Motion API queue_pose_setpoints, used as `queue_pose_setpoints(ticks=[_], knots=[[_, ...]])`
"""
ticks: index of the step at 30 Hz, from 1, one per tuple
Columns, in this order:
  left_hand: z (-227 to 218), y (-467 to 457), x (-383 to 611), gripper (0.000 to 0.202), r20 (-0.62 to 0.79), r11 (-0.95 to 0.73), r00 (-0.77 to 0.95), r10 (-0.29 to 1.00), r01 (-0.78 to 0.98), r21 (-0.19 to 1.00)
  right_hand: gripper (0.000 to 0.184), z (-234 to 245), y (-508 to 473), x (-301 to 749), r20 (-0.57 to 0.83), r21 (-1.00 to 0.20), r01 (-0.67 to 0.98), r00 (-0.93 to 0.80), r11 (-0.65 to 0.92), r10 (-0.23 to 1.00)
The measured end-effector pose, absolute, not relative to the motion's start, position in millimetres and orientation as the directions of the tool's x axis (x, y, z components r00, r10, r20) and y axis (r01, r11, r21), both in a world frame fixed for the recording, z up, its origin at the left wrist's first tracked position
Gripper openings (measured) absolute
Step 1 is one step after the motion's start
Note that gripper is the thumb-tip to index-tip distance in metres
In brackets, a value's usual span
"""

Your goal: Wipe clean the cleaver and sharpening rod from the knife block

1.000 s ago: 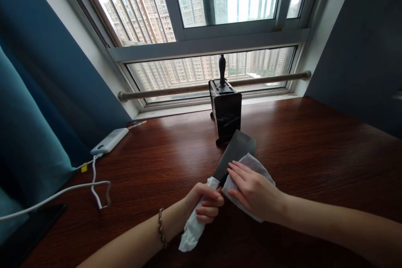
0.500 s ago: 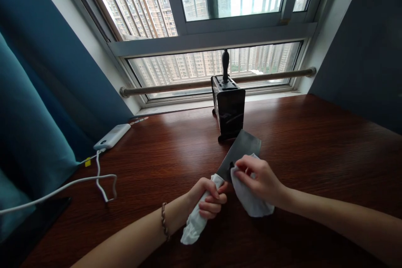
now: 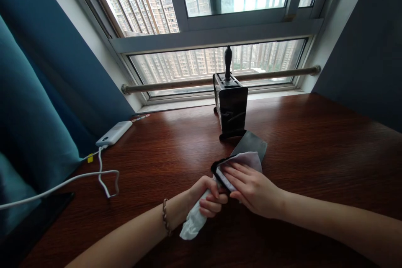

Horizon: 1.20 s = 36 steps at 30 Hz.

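Note:
My left hand (image 3: 207, 197) is closed around the handle of a cleaver (image 3: 253, 144), and a white crumpled wrapping (image 3: 192, 222) covers that handle. The broad grey blade points away from me, toward the knife block. Across the blade lies a whitish cloth (image 3: 253, 160) with a black edge on its left side. My right hand (image 3: 259, 190) rests flat on this cloth, fingers stretched out side by side. Only the far end of the blade shows; the part near the handle is hidden under the cloth.
A black knife block (image 3: 233, 109) with one black handle (image 3: 228, 63) standing up from it is just beyond the blade. On the left of the brown wooden table (image 3: 169, 146) lie a white power bank (image 3: 114, 133) and its white cable (image 3: 63, 188). A window is behind.
My right hand has gone from pinching the cloth's edge beside the blade to lying flat on it. The cloth is now spread over the blade. My left hand keeps its hold.

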<state>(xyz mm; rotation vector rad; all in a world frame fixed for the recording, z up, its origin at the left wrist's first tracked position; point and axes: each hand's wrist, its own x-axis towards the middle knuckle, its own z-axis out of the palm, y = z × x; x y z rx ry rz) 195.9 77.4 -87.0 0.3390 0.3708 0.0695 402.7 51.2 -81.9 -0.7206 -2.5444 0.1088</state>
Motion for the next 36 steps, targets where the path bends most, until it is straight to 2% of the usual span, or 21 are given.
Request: queue_pose_setpoints(ticks=[3, 8, 11, 16, 20, 22, 25, 30, 33, 36], knots=[[-92, 78, 193, 0.014, -0.333, 0.943, 0.934, 0.130, -0.013, 0.334, 0.045, -78, 53, 405, 0.423, -0.230, 0.547, -0.689, 0.805, 0.589], [-98, 80, 192, 0.008, -0.312, 0.938, 0.944, 0.106, 0.009, 0.347, 0.039, -73, 54, 409, 0.356, -0.462, 0.367, -0.757, 0.807, 0.548], [-99, 80, 192, 0.010, -0.304, 0.937, 0.948, 0.099, 0.014, 0.348, 0.033, -69, 59, 410, 0.389, -0.516, 0.297, -0.755, 0.803, 0.528], [-99, 79, 193, 0.012, -0.294, 0.943, 0.950, 0.099, 0.004, 0.333, 0.029, -64, 72, 416, 0.428, -0.480, 0.174, -0.809, 0.860, 0.403], [-102, 79, 191, 0.010, -0.297, 0.956, 0.948, 0.117, -0.027, 0.294, 0.027, -60, 86, 423, 0.440, -0.557, -0.011, -0.852, 0.830, 0.284], [-102, 79, 190, 0.012, -0.298, 0.955, 0.947, 0.117, -0.025, 0.295, 0.027, -59, 94, 427, 0.463, -0.575, -0.062, -0.847, 0.816, 0.262], [-100, 78, 191, 0.019, -0.280, 0.942, 0.952, 0.123, -0.023, 0.336, 0.026, -62, 107, 437, 0.452, -0.563, 0.019, -0.829, 0.826, 0.328], [-92, 76, 195, 0.019, -0.288, 0.921, 0.947, 0.140, -0.018, 0.390, 0.028, -77, 136, 464, 0.494, -0.466, 0.318, -0.681, 0.826, 0.541], [-90, 75, 196, 0.018, -0.308, 0.921, 0.940, 0.144, -0.013, 0.390, 0.027, -88, 152, 476, 0.565, -0.390, 0.457, -0.567, 0.800, 0.599], [-90, 75, 195, 0.018, -0.310, 0.921, 0.940, 0.144, -0.012, 0.389, 0.028, -97, 159, 481, 0.590, -0.385, 0.548, -0.472, 0.743, 0.655]])
